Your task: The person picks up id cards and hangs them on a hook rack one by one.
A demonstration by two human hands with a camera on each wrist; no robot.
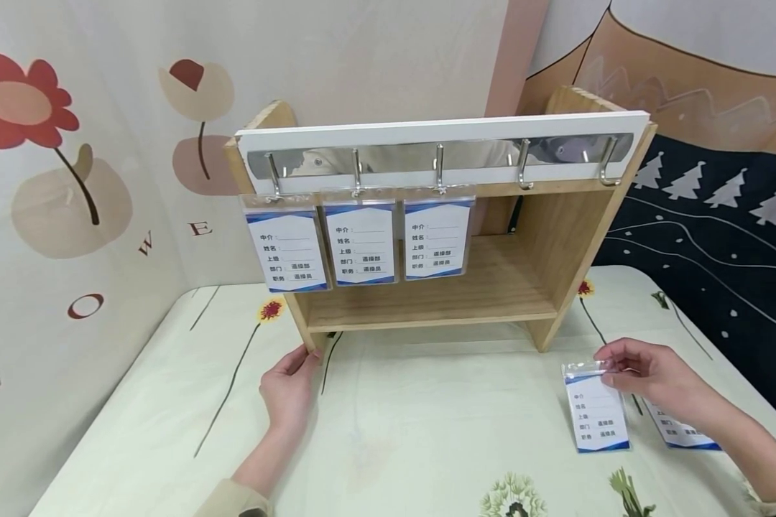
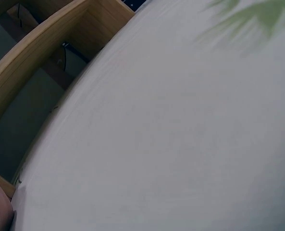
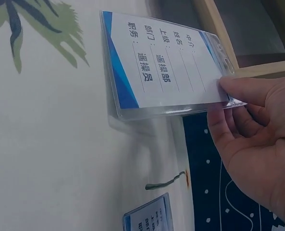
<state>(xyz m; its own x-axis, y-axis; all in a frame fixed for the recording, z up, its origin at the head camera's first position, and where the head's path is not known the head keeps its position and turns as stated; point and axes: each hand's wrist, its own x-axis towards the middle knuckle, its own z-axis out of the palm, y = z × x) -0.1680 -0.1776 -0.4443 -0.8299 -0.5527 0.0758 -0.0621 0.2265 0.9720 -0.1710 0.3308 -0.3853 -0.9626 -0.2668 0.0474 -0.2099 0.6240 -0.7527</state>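
In the head view, a small wooden shelf (image 1: 420,316) carries a white rail with several metal hooks (image 1: 522,165). Three badge holders hang side by side from its left hooks: the left one (image 1: 287,248), the middle one (image 1: 362,240) and the right one (image 1: 436,237). My left hand (image 1: 289,391) grips the foot of the shelf's left side panel. Between thumb and fingers, my right hand (image 1: 653,377) pinches the top edge of another badge holder (image 3: 161,62), raised off the tablecloth. One more badge holder (image 1: 679,429) lies on the cloth, partly hidden beneath the right forearm.
A pale tablecloth (image 1: 414,431) with printed flowers covers the surface under the shelf. Behind stand a light printed curtain (image 1: 375,57) and, on the right, a dark cloth (image 1: 705,237) with white trees. Two hooks at the right of the rail hold nothing.
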